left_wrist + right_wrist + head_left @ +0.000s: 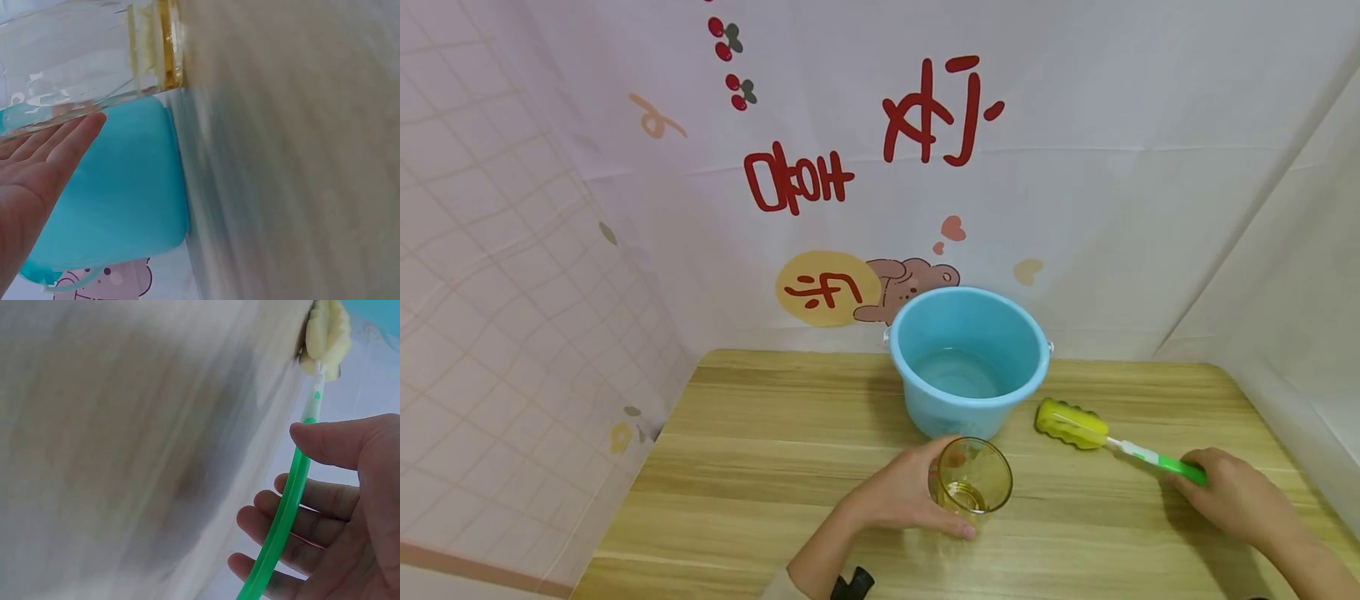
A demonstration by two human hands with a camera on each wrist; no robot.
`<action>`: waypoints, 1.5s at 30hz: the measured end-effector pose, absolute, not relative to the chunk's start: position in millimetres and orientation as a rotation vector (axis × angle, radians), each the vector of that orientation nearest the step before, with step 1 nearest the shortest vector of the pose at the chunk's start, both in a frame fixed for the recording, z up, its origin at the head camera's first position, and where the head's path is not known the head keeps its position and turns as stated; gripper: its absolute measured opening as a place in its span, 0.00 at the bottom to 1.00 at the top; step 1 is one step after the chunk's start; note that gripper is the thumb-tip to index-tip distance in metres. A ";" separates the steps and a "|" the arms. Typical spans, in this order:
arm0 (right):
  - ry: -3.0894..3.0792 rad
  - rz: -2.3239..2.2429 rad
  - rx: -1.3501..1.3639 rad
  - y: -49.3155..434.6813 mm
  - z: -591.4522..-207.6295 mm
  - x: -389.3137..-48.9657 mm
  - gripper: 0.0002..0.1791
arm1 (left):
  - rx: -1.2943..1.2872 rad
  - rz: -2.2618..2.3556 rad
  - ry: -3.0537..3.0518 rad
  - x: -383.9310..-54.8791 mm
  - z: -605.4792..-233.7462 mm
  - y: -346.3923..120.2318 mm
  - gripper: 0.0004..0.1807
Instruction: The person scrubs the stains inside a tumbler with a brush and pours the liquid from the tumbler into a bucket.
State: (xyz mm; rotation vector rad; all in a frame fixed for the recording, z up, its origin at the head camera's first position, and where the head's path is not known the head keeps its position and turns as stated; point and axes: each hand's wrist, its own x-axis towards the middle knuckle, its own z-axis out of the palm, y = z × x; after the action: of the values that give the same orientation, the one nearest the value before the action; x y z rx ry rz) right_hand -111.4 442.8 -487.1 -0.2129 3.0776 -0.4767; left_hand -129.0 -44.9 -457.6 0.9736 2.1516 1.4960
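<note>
A clear, amber-tinted drinking glass (976, 477) stands upright in front of the blue bucket. My left hand (908, 490) holds it from the left side, thumb toward me. In the left wrist view, fingers (75, 140) lie along the glass wall, close by the base. Farther right is a sponge bottle brush (1138, 452) with a yellow wavy head and a white and green handle. Its head lies on the table, pointing at the bucket. My right hand (1232, 493) holds the green handle, with the thumb on one side and fingers loosely behind it.
A light blue bucket (958, 414) with some water in it stands at the back middle of the wooden table (760, 458). Behind the table hangs a white printed cloth (1112, 208), and more cloth closes off both sides.
</note>
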 end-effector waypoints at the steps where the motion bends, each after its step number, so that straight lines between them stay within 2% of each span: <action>1: 3.068 -0.479 -0.199 442.1 -485.4 -111.4 0.13 | 0.975 1.492 2.161 -129.0 -458.8 -44.0 0.51; 15: 3.106 -0.408 -0.175 436.8 -469.5 -117.0 0.14 | 0.946 1.439 2.245 -127.8 -462.9 -40.3 0.48; 28: 3.122 -0.292 -0.228 432.0 -465.7 -124.5 0.07 | 0.929 1.430 2.236 -128.6 -462.3 -39.6 0.48; 45: 3.145 -0.198 -0.219 428.7 -466.6 -126.9 0.15 | 0.922 1.438 2.224 -128.9 -462.8 -41.0 0.48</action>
State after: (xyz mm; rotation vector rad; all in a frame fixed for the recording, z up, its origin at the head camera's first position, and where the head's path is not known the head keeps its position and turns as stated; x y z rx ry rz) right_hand -126.9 428.7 -466.6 -0.2193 3.1446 -0.1976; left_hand -128.9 -41.0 -462.8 0.9222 2.2236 1.4377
